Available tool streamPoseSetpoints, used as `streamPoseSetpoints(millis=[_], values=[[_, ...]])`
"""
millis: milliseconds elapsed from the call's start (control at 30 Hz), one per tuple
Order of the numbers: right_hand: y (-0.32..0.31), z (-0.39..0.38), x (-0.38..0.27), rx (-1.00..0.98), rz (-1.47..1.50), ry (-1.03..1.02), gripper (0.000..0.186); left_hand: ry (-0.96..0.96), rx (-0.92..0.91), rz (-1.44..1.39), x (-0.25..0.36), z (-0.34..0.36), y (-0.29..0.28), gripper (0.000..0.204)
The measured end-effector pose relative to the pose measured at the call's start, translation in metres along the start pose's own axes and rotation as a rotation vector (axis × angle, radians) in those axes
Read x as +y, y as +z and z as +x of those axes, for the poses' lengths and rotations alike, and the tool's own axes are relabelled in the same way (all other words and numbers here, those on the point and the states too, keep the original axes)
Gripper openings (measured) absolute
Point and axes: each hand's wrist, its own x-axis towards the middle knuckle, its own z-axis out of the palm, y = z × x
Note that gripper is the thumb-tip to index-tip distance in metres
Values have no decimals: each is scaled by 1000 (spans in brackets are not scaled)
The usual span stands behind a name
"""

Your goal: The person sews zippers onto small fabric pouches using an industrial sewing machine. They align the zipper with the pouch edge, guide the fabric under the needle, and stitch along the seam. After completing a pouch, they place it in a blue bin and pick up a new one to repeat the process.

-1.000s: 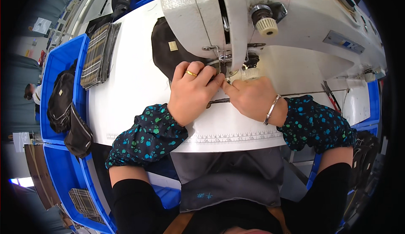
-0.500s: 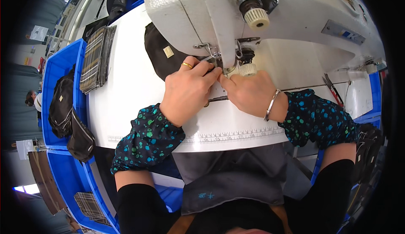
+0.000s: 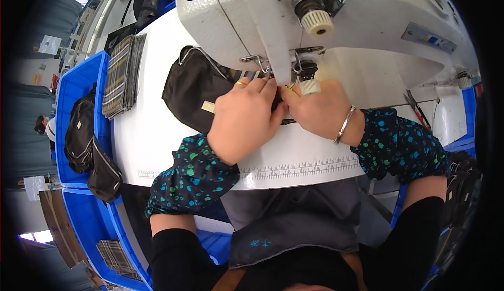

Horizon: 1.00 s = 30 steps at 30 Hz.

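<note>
Under the head of a white sewing machine [image 3: 236,23], a black fabric bag [image 3: 184,96] with a silver zipper and pale label lies on the white worktop [image 3: 157,144]. My left hand [image 3: 244,115] presses on the bag, its bent fingers close together just left of the presser foot, partly covering the fabric. My right hand [image 3: 320,110] has its fingers curled on the bag's edge right beside the needle area, fingertips partly hidden by the machine. A measuring scale [image 3: 289,170] runs along the table's front edge.
At left stand a stack of plaid fabric [image 3: 121,75], a blue bin [image 3: 71,81] of black bags, and a lower bin [image 3: 86,217] with plaid pieces. Red-handled scissors [image 3: 417,110] lie right of the machine. A co-worker [image 3: 50,128] is at the far left.
The bag has shifted left and toward me, bringing its zipper into sight along the top. My right hand has moved slightly up and right; my left fingers now stretch further across the fabric.
</note>
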Motion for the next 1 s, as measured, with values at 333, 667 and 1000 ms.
streamPoseSetpoints(millis=[333,667,1000], values=[[3,-5,-10,53,32,-115,32,23,27,-39,-98,10,-21,37],[-7,3,-14,261,33,-193,27,-17,-116,203,-92,2,-33,69],[6,-7,-16,218,20,-343,18,4,407,200,-76,1,-53,58]])
